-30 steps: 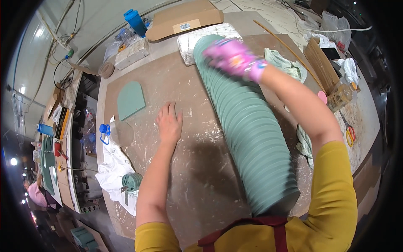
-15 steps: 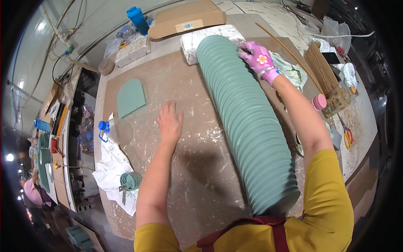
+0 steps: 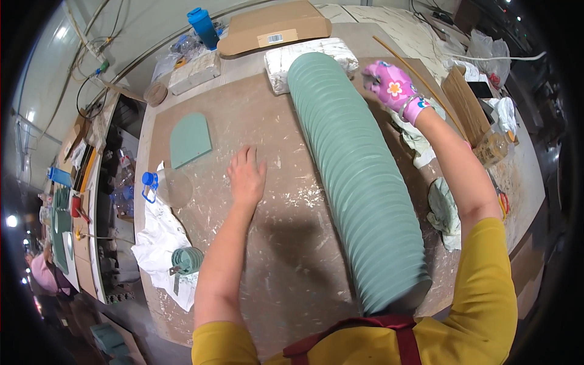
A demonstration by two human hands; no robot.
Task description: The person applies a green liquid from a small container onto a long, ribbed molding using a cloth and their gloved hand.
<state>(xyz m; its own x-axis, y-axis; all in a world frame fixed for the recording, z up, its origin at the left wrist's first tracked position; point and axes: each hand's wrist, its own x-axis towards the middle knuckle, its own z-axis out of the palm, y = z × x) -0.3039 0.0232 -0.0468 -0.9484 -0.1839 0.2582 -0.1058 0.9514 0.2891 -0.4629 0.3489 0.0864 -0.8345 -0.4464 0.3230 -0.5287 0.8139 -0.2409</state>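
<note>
A long row of thin green slabs (image 3: pixel 359 176), packed face to face, runs across the board from the far middle to near my body. Its far end rests against a white wrapped block (image 3: pixel 277 70). To the right of that end is my right hand (image 3: pixel 392 88), in a pink flowered glove, apart from the slabs. Its fingers are curled; whether something small is in them is hidden. My bare left hand (image 3: pixel 247 176) lies palm down on the brown board (image 3: pixel 286 243), fingers stretched out. A single round-topped green slab (image 3: pixel 191 140) lies beyond it to the left.
At left are a clear bottle with a blue cap (image 3: pixel 150 180), a white cloth (image 3: pixel 159 243) and a small green coil (image 3: pixel 187 261). A cardboard box (image 3: pixel 274 24) and blue bottle (image 3: pixel 202 27) stand at the back. Crumpled cloths (image 3: pixel 445 213) and a thin stick (image 3: pixel 420 79) lie right.
My right hand has moved away from the slab row's far end, to the right. A crumpled cloth by my right forearm shows more now. My left hand stays in place.
</note>
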